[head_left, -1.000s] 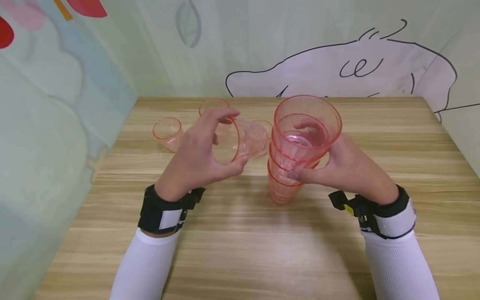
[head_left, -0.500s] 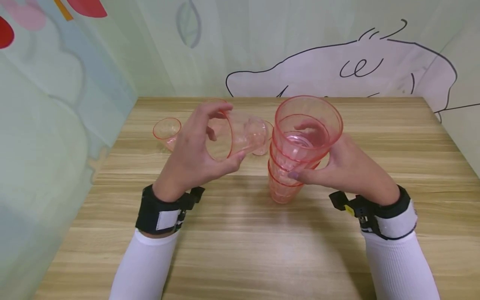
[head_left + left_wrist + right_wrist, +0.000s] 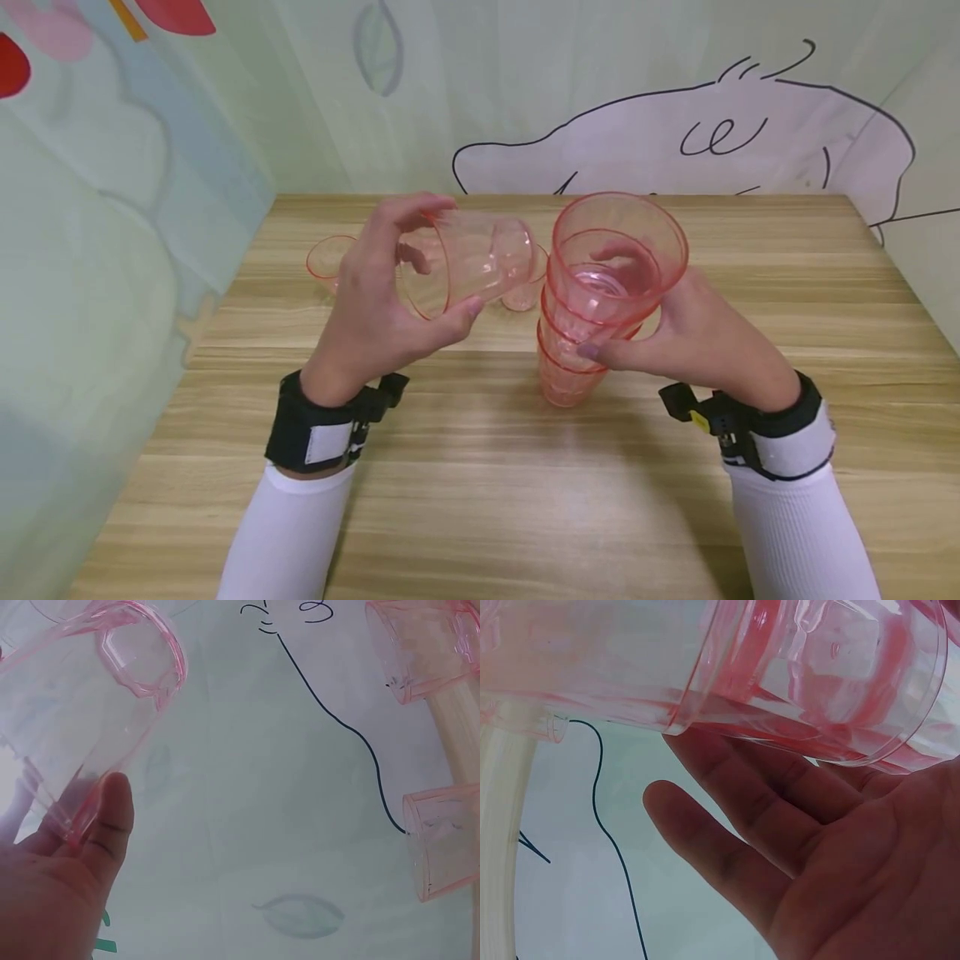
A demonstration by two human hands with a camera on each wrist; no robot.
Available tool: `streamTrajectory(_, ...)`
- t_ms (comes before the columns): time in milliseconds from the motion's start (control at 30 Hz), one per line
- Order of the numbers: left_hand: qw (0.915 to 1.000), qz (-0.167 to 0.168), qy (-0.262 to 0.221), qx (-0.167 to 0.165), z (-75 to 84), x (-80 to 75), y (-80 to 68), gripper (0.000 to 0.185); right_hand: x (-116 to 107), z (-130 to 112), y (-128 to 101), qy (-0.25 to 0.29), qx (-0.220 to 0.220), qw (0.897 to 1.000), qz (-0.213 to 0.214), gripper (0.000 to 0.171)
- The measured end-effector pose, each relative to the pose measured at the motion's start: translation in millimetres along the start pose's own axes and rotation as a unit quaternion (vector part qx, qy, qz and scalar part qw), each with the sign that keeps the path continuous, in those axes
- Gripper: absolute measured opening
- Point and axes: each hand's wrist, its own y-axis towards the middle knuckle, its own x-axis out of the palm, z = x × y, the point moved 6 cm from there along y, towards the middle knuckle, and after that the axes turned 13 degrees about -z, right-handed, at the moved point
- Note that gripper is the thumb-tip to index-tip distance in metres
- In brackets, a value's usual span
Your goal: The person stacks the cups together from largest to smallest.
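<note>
left hand (image 3: 378, 304): grips sideways tumbler (image 3: 483, 254), now nearer left edge of desk (image 3: 465, 492), unstacked
right hand (image 3: 682, 337): grips tumbler stack (image 3: 588, 312)

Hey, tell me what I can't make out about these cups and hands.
Head view: left cup, partly covered by the left hand.
Head view: middle cup, partly covered by the held cup.
Left wrist view: part of the held cup, cut off by the left edge.
Right wrist view: part of the stack, cut off by the top edge; the right hand, partly behind the stack.
</note>
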Motion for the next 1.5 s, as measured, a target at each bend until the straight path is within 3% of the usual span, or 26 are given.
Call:
streamTrajectory(300,0.997,0.052,-0.055,0.016,5.2,-5.7,0.7,0.074,-1,0,-1,0.007,0.011,1.0,0.004,0.071)
streamTrajectory(600,0.9929,0.078,-0.086,0.028,10.6,-10.1,1.7,0.076,-1,1,-2,0.001,0.016,1.0,0.005,0.069)
streamTrajectory(900,0.9798,0.119,-0.157,0.036,14.4,-14.1,1.9,0.081,0,2,-2,-0.008,0.013,1.0,-0.001,0.068)
streamTrajectory(1233,0.9735,0.137,-0.179,0.038,15.4,-14.6,1.9,0.084,0,1,-2,-0.016,0.015,1.0,0.001,0.069)
streamTrajectory(1500,0.9621,0.147,-0.224,0.05,17.3,-11.8,2.5,0.085,1,2,-1,-0.01,0.02,1.0,0.001,0.069)
